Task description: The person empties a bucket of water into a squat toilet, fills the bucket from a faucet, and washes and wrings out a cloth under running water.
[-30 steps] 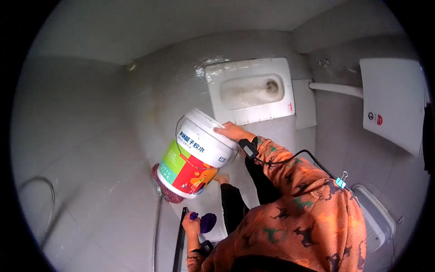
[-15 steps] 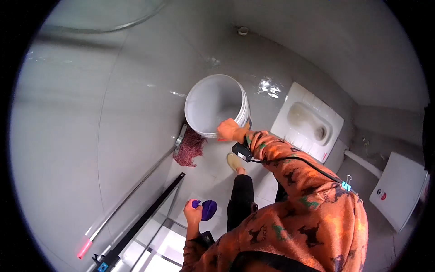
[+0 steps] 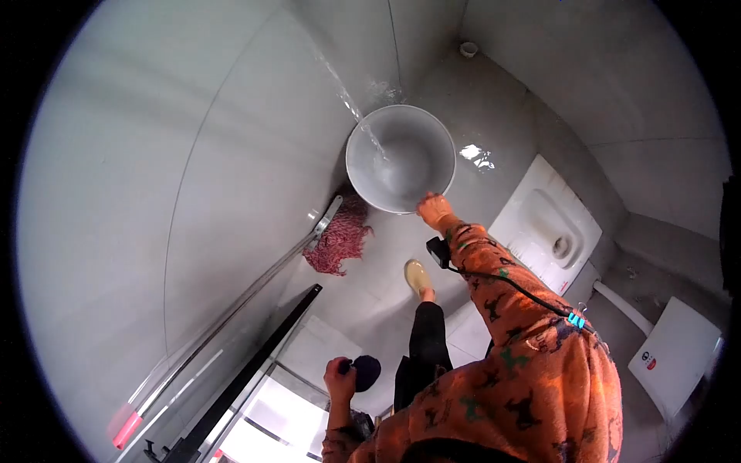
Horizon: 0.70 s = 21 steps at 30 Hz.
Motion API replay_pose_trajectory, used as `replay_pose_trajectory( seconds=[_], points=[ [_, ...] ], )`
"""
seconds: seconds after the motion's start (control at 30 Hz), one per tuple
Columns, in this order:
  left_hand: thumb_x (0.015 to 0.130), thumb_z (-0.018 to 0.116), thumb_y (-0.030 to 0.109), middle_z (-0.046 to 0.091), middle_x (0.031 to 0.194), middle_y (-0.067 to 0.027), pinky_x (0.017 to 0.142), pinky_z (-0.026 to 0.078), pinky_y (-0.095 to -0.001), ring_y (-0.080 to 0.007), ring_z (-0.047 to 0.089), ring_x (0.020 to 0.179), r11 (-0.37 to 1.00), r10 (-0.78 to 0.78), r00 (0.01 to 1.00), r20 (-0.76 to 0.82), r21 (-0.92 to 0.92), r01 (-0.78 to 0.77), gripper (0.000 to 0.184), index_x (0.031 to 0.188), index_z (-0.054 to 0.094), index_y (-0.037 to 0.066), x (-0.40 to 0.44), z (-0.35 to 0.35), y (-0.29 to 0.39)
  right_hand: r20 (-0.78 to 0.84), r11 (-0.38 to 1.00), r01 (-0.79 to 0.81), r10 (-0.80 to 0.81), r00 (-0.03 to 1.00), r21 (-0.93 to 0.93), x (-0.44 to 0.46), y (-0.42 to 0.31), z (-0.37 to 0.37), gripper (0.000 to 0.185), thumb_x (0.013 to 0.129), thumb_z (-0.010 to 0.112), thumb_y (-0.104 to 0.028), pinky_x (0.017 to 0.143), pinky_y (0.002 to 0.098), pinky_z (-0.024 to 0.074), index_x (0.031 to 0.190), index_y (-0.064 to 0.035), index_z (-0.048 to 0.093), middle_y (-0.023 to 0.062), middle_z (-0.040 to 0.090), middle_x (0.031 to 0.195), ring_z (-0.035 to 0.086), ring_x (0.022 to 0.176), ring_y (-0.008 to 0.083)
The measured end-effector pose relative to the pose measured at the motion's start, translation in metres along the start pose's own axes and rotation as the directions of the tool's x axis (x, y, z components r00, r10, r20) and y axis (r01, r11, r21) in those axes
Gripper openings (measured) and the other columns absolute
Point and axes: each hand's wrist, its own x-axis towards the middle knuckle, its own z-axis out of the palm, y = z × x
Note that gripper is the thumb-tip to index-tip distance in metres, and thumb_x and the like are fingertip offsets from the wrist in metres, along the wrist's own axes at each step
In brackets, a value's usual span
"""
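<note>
A white bucket (image 3: pixel 441 147) stands on the wet floor, its mouth facing up at me. A stream of water (image 3: pixel 345 99) falls into it from the upper left. My right hand (image 3: pixel 436 210) is closed over the near rim of the bucket. Lower down, my left hand (image 3: pixel 338 382) is closed around the short handle of a dark purple, round-headed tool (image 3: pixel 368 373). That tool's exact kind does not show. It is held well away from the bucket, near my left side.
A mop with red strands (image 3: pixel 342 239) leans along the left wall, beside the bucket. A black-edged glass panel (image 3: pixel 266 355) is at lower left. To the right are a squat toilet (image 3: pixel 532 208) and a white cistern (image 3: pixel 671 351). My foot in a beige shoe (image 3: pixel 417 276) is below the bucket.
The water stream into the bucket now shows; the curved hose at upper left is out of view. The bucket looks more upright, with my right hand still on its rim. The whole view has shifted.
</note>
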Motion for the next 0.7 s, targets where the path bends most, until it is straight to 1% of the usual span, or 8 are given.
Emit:
replay_pose_trajectory(
  seconds=[0.1, 0.17, 0.2, 0.3, 0.43, 0.5, 0.67, 0.7],
  points=[
    [0.061, 0.063, 0.008, 0.057, 0.081, -0.0109, 0.069, 0.045, -0.0343, -0.0267, 0.056, 0.075, 0.994, 0.104, 0.995, 0.006, 0.028, -0.104, 0.024, 0.084, 0.057, 0.005, 0.018, 0.001, 0.027, -0.052, 0.993, -0.022, 0.016, 0.999, -0.113, -0.012, -0.016, -0.017, 0.023, 0.072, 0.054, -0.024, 0.075, 0.0347, 0.0437, 0.092, -0.0131, 0.060, 0.0060, 0.058, 0.090, 0.052, 0.091, 0.0215],
    [0.062, 0.065, 0.010, 0.056, 0.079, -0.0099, 0.070, 0.044, -0.0327, -0.0243, 0.055, 0.075, 0.990, -0.056, 0.998, 0.024, -0.128, 0.058, 0.025, 0.084, 0.056, 0.004, 0.034, 0.010, 0.031, -0.280, 0.994, -0.016, 0.045, 0.959, 0.106, -0.037, -0.042, -0.034, 0.038, 0.072, 0.058, -0.031, 0.081, 0.0365, 0.0414, 0.105, -0.0118, 0.053, 0.0099, 0.057, 0.096, 0.051, 0.095, 0.0251],
    [0.064, 0.065, 0.010, 0.056, 0.078, -0.0079, 0.070, 0.044, -0.0305, -0.0209, 0.055, 0.075, 0.969, -0.065, 0.998, 0.022, -0.236, 0.069, 0.023, 0.084, 0.055, 0.003, 0.041, 0.010, 0.045, -0.041, 0.926, -0.005, 0.022, 0.999, 0.378, -0.050, -0.057, -0.047, 0.046, 0.073, 0.059, -0.035, 0.085, 0.0362, 0.0385, 0.111, -0.0115, 0.049, 0.0115, 0.055, 0.102, 0.049, 0.100, 0.0257],
    [0.073, 0.063, 0.008, 0.054, 0.079, -0.0029, 0.070, 0.042, -0.0239, -0.0123, 0.051, 0.076, 0.813, 0.020, 0.998, 0.053, -0.583, 0.015, 0.019, 0.088, 0.053, 0.002, 0.070, 0.012, 0.116, 0.256, 0.270, -0.167, -0.340, 0.905, 0.948, -0.086, -0.085, -0.082, 0.060, 0.079, 0.053, -0.046, 0.098, 0.0348, 0.0270, 0.125, -0.0107, 0.038, 0.0122, 0.047, 0.119, 0.039, 0.115, 0.0249],
    [0.083, 0.051, 0.005, 0.052, 0.090, -0.0048, 0.077, 0.040, -0.0254, -0.0127, 0.050, 0.085, 0.469, 0.390, 0.920, 0.040, -0.868, -0.161, 0.011, 0.093, 0.051, 0.003, 0.107, 0.019, 0.161, -0.090, -0.009, 0.093, -0.361, 0.928, 0.996, -0.116, -0.105, -0.166, 0.057, 0.080, 0.055, -0.039, 0.098, 0.0312, 0.0264, 0.126, -0.0109, 0.036, 0.0078, 0.045, 0.121, 0.037, 0.115, 0.0173],
    [0.088, 0.045, 0.012, 0.051, 0.097, -0.0065, 0.081, 0.039, -0.0273, -0.0139, 0.048, 0.090, 0.433, 0.444, 0.895, -0.033, -0.867, -0.247, 0.017, 0.102, 0.049, 0.003, 0.137, 0.023, 0.171, 0.020, -0.029, -0.034, -0.389, 0.921, 0.999, -0.105, -0.096, -0.177, 0.047, 0.079, 0.059, -0.029, 0.091, 0.0291, 0.0348, 0.119, -0.0096, 0.045, 0.0041, 0.051, 0.110, 0.046, 0.103, 0.0139],
    [0.091, 0.040, 0.026, 0.051, 0.104, -0.0078, 0.083, 0.040, -0.0286, -0.0149, 0.048, 0.091, 0.776, 0.452, 0.882, -0.130, -0.430, -0.461, 0.032, 0.115, 0.044, 0.006, 0.223, 0.023, 0.186, -0.036, -0.250, 0.068, 0.131, 0.991, 0.966, -0.062, -0.057, -0.194, 0.016, 0.078, 0.060, -0.016, 0.069, 0.0218, 0.0411, 0.092, -0.0071, 0.057, -0.0051, 0.055, 0.080, 0.049, 0.076, 0.0051],
    [0.091, 0.039, 0.029, 0.053, 0.102, -0.0083, 0.081, 0.041, -0.0293, -0.0157, 0.050, 0.088, 0.750, 0.229, 0.972, -0.059, -0.625, -0.215, 0.032, 0.116, 0.044, 0.008, 0.220, 0.018, 0.197, 0.005, -0.230, 0.049, 0.232, 0.973, 0.972, -0.063, -0.051, -0.199, 0.013, 0.079, 0.060, -0.015, 0.067, 0.0209, 0.0405, 0.090, -0.0070, 0.057, -0.0058, 0.054, 0.078, 0.048, 0.074, 0.0044]
  ],
)
